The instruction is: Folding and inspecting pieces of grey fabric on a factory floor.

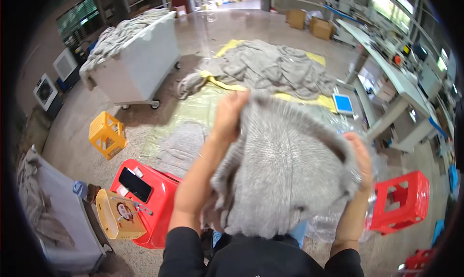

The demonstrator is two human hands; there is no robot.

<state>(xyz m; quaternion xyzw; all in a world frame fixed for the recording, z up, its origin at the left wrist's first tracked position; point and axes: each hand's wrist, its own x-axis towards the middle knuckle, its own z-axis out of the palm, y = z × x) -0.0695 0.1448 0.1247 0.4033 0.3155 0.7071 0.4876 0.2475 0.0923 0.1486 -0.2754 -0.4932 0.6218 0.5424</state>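
A grey, fuzzy knit garment (285, 161) is stretched up in front of my body, its lower part hanging over my lap. My left hand (231, 113) is closed on its upper left edge, fingers wrapped over the cloth. On the other side, my right hand (358, 156) grips the right edge, partly behind the cloth. The upper edge sags in a curve between the two hands. Beyond it, a large heap of similar grey knit pieces (270, 66) lies on yellow sheeting (191, 108). A small flat grey stack (182, 149) rests left of the garment.
A red stool (166, 199) at left carries a black phone (135, 184) and a yellow box (118, 214) with scissors (137, 207). Beyond stand a yellow stool (107, 134) and a wheeled white cart (140, 59) of grey knits. At right are a red stool (403, 199) and a long workbench (386, 64).
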